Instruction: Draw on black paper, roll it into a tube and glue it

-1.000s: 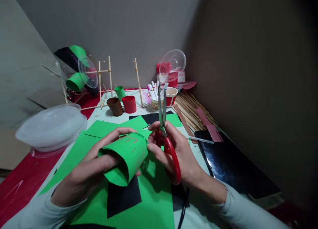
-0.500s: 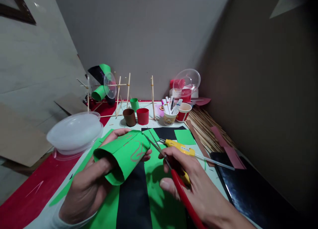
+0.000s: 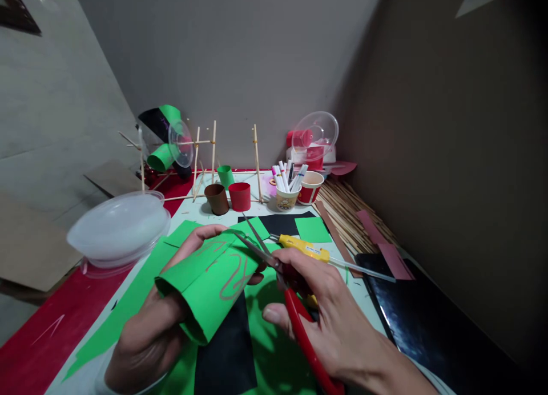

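Observation:
A green paper tube [image 3: 212, 275] with brown pen marks is held in my left hand [image 3: 148, 326], the thumb inside its near opening and fingers behind its far end. My right hand [image 3: 331, 303] grips red-handled scissors [image 3: 299, 321]. Their blades are parted at the tube's far rim, one lying across the green paper and the other pointing up beyond it. Just past my right hand lies a yellow glue gun [image 3: 303, 246] with a clear glue stick in its back. Green paper [image 3: 278, 338] and a black strip [image 3: 225, 349] lie beneath my hands.
Brown [image 3: 216, 199] and red [image 3: 240, 196] paper cups stand behind, near a marker cup [image 3: 287, 198] and a stick frame [image 3: 257, 161]. Clear plastic lids [image 3: 120, 226] lie at left. Wooden sticks [image 3: 351, 212] and a black glossy object [image 3: 411, 309] are at right.
The scissors have opened wider, and one blade now lies over the tube's far rim. The tube has tilted a little in my left hand. The whole view has shifted slightly.

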`<action>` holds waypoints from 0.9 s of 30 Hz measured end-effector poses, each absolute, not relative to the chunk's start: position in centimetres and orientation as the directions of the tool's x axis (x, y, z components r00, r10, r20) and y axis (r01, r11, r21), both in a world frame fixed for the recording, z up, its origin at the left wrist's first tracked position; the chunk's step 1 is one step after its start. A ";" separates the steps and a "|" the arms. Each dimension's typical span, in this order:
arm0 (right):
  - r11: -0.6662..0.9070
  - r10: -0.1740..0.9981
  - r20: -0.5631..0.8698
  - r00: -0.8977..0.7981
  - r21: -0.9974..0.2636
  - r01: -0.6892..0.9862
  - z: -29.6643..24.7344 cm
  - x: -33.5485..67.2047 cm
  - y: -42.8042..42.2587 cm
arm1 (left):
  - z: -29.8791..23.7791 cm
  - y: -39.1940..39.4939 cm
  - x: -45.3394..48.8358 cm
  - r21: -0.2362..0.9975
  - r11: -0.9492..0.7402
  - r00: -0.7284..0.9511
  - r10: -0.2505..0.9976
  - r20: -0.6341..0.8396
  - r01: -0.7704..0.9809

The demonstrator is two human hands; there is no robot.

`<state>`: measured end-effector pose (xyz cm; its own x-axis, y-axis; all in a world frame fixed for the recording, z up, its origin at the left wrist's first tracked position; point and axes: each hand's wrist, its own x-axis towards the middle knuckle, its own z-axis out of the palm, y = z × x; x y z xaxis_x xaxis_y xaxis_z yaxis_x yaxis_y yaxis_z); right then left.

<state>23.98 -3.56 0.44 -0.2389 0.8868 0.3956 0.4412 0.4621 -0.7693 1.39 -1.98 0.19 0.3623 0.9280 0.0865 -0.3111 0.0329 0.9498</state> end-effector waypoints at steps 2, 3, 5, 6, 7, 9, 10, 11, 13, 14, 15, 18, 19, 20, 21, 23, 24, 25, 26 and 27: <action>0.464 0.886 0.395 -0.244 -0.769 0.439 0.4 24.0 -3.6 | -0.1 -1.9 1.3 0.918 0.090 0.384 0.921 0.070 -0.385; 0.463 0.886 0.395 -0.242 -0.769 0.442 0.4 24.0 -3.7 | -0.1 -1.9 1.2 0.898 0.119 0.393 0.917 0.064 -0.424; 0.465 0.885 0.399 -0.239 -0.764 0.447 0.3 24.0 -3.8 | -0.4 -1.7 1.2 0.883 0.104 0.395 0.914 0.098 -0.459; 0.468 0.884 0.402 -0.240 -0.762 0.447 0.2 24.0 -3.8 | -0.5 -1.6 1.1 0.880 0.091 0.392 0.913 0.113 -0.466; 0.473 0.881 0.406 -0.243 -0.759 0.448 0.2 24.0 -3.8 | -0.6 -1.5 1.1 0.881 0.081 0.388 0.914 0.121 -0.465; 0.478 0.878 0.409 -0.249 -0.754 0.450 0.2 24.0 -3.7 | -1.0 -1.2 0.9 0.890 0.054 0.395 0.907 0.146 -0.454; 0.481 0.877 0.411 -0.249 -0.751 0.452 0.3 24.0 -3.7 | -1.1 -1.1 0.8 0.895 0.048 0.414 0.897 0.157 -0.443; 0.484 0.875 0.415 -0.249 -0.748 0.454 0.3 24.0 -3.7 | -1.3 -1.0 0.8 0.900 0.051 0.437 0.885 0.159 -0.432; 0.483 0.876 0.414 -0.249 -0.746 0.459 0.4 24.0 -3.8 | -1.3 -1.0 0.8 0.897 0.064 0.462 0.872 0.162 -0.436; 0.482 0.876 0.413 -0.249 -0.747 0.458 0.5 24.0 -3.8 | -1.3 -1.1 0.8 0.889 0.076 0.466 0.870 0.162 -0.451; 0.480 0.877 0.413 -0.246 -0.748 0.457 0.5 24.0 -3.9 | -1.2 -1.2 1.0 0.876 0.094 0.464 0.872 0.157 -0.473; 0.478 0.878 0.415 -0.237 -0.758 0.444 0.5 23.9 -4.0 | -0.5 -1.9 1.6 0.818 0.144 0.417 0.900 0.125 -0.556; 0.481 0.877 0.420 -0.235 -0.759 0.438 0.4 23.8 -4.0 | -0.3 -2.1 1.9 0.803 0.165 0.401 0.911 0.099 -0.573; 0.484 0.875 0.425 -0.232 -0.759 0.435 0.4 23.7 -4.0 | 0.0 -2.4 2.1 0.790 0.183 0.386 0.920 0.072 -0.585; 0.492 0.870 0.435 -0.231 -0.755 0.433 0.4 23.7 -3.9 | 0.3 -2.6 2.2 0.780 0.195 0.373 0.926 0.053 -0.595; 0.513 0.858 0.457 -0.232 -0.744 0.429 0.3 23.6 -3.8 | 0.6 -2.8 2.4 0.768 0.216 0.369 0.929 0.029 -0.602; 0.522 0.853 0.466 -0.236 -0.738 0.427 0.3 23.6 -3.8 | 0.6 -2.8 2.4 0.763 0.222 0.369 0.929 0.023 -0.607; 0.529 0.848 0.473 -0.238 -0.734 0.426 0.3 23.7 -3.8 | 0.7 -2.8 2.4 0.760 0.226 0.370 0.929 0.021 -0.610; 0.533 0.846 0.476 -0.242 -0.731 0.425 0.3 23.7 -3.8 | 0.6 -2.7 2.4 0.759 0.225 0.371 0.928 0.023 -0.611; 0.534 0.845 0.474 -0.246 -0.731 0.426 0.3 23.7 -3.9 | 0.6 -2.6 2.4 0.760 0.223 0.373 0.927 0.027 -0.610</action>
<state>23.71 -3.85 0.35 -0.2461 0.8454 0.4741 0.4260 0.5337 -0.7305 2.44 -2.65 0.62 0.3729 0.9275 0.0274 -0.6101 0.2228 0.7604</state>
